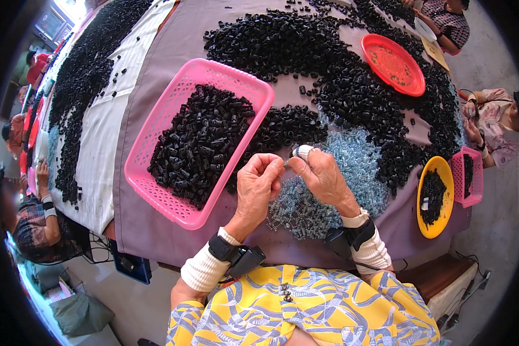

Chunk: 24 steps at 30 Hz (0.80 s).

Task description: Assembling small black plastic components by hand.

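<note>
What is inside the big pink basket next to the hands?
The pink basket holds a heap of small black plastic pieces. They cover most of its floor, so whatever lies underneath the heap cannot be seen.

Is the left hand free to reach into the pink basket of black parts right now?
Probably yes: the left hand is right beside the pink basket, whose open top has nothing across it, though its fingers meet the right hand.

Glossy pink plastic basket (155, 124) — matt black plastic pieces (199, 141), clear glassy springs (352, 167), dull mauve cloth table cover (155, 230).
</note>
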Each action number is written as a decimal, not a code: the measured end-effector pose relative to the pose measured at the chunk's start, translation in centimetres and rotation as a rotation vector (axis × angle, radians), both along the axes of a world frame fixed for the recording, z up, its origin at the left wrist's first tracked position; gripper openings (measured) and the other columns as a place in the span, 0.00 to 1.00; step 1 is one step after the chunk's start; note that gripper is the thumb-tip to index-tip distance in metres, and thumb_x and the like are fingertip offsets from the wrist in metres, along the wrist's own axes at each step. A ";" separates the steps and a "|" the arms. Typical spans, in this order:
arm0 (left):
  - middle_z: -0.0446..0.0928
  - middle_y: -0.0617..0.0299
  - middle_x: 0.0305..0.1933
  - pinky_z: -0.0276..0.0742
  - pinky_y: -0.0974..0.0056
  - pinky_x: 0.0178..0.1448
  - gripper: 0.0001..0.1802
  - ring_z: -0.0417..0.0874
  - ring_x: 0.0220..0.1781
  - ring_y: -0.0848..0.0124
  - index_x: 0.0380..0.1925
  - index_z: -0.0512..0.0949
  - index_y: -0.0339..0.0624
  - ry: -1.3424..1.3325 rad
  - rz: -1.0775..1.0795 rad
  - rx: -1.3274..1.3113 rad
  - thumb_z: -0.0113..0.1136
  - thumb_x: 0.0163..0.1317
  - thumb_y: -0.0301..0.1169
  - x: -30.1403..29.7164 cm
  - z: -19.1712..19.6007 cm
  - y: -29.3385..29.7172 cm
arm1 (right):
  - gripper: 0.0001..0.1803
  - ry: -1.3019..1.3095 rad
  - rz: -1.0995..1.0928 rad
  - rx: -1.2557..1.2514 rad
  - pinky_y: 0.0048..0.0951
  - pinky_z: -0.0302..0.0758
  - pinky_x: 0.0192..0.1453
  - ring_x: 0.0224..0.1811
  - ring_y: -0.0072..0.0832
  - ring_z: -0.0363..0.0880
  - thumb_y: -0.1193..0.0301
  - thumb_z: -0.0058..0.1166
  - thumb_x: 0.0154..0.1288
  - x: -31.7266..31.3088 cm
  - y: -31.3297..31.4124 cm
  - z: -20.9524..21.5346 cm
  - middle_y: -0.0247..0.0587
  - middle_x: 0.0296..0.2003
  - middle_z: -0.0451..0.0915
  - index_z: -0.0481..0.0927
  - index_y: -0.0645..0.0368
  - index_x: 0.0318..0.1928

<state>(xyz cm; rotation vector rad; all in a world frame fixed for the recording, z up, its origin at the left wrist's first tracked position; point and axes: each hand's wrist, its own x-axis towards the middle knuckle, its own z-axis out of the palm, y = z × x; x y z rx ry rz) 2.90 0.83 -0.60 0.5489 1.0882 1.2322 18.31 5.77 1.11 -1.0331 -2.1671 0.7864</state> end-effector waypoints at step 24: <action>0.76 0.68 0.27 0.59 0.79 0.18 0.09 0.68 0.19 0.86 0.35 0.75 0.41 0.047 -0.033 -0.050 0.55 0.68 0.35 -0.3 -1.0 -0.1 | 0.07 0.021 0.017 0.218 0.42 0.68 0.45 0.39 0.47 0.73 0.80 0.55 0.54 -0.3 -0.2 -0.9 0.49 0.32 0.75 0.75 0.66 0.35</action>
